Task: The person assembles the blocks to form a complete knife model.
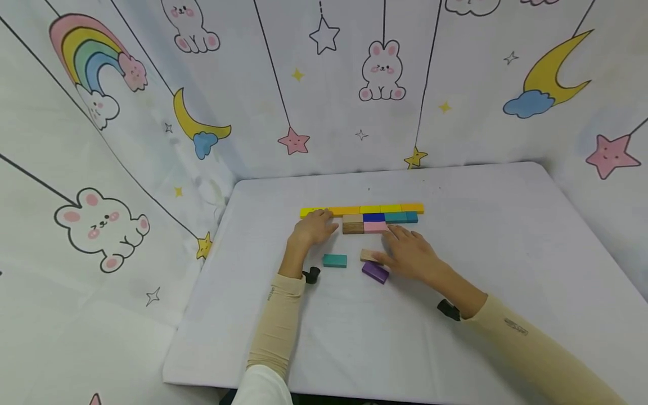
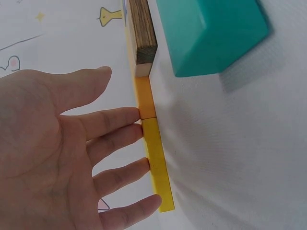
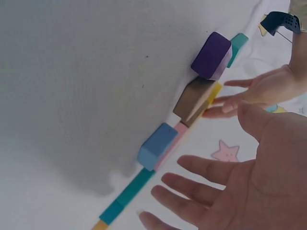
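Note:
In the head view my left hand [image 1: 313, 228] lies at the left end of a row of yellow and orange blocks [image 1: 348, 210]. Its spread fingertips touch the yellow block [image 2: 157, 163] and the orange block [image 2: 145, 98] in the left wrist view. Against that row sit a tan block [image 1: 352, 218], a dark blue block [image 1: 373, 217] and teal blocks [image 1: 396, 217]. A brown block [image 1: 352, 228] and a pink block [image 1: 373, 227] form the front row. My right hand [image 1: 411, 253], fingers spread, hovers by the pink block, its thumb over a loose light wood block [image 1: 368, 255].
A purple block [image 1: 375, 273] lies askew beside the wood block, and a loose teal block [image 1: 334, 260] sits to the left. A light blue block [image 3: 157, 145] shows in the right wrist view, hidden under my right hand from above. Patterned cloth [image 1: 334, 112] rises behind the white table [image 1: 481, 225].

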Available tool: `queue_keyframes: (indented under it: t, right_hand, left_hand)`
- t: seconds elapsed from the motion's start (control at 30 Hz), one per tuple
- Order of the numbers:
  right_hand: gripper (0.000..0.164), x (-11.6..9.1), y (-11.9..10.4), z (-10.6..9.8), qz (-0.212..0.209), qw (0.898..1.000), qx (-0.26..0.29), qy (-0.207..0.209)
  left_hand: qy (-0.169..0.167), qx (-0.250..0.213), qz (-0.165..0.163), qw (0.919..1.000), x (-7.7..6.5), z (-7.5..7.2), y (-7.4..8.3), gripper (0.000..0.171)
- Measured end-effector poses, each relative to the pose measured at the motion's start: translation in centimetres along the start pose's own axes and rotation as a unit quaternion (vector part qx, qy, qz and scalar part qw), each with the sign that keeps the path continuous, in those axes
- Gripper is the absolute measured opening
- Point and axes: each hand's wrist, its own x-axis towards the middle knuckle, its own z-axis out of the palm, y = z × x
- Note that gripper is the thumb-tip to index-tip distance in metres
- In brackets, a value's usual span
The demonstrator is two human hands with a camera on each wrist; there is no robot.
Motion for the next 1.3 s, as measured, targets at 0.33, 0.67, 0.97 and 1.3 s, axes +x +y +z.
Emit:
queue_keyframes:
  t: [0.33, 0.67, 0.97, 1.3]
  right_hand:
    - [0.072, -1.7, 0.7, 0.3, 0.009, 1.0, -0.018, 0.001]
    - [0.073, -3.5, 0.9, 0.1, 0.011, 1.0, 0.0, 0.008]
    - [0.074, -4.7, 0.4, 0.4, -0.004, 1.0, 0.0, 0.008]
    - [0.073, -5.7, -1.0, 0.9, -0.048, 0.999, 0.012, 0.015]
  left_hand:
    - [0.005, -0.008, 0.002, 1.0, -0.1, 0.0, 0.0, 0.057]
    - [0.006, -0.008, 0.004, 0.9999, -0.1, 0.0, 0.0, 0.057]
    - [0.004, -0.003, 0.007, 1.0, 0.1, -0.1, 0.0, 0.058]
    - [0.004, -0.004, 0.0, 1.0, 0.0, 0.0, 0.0, 0.058]
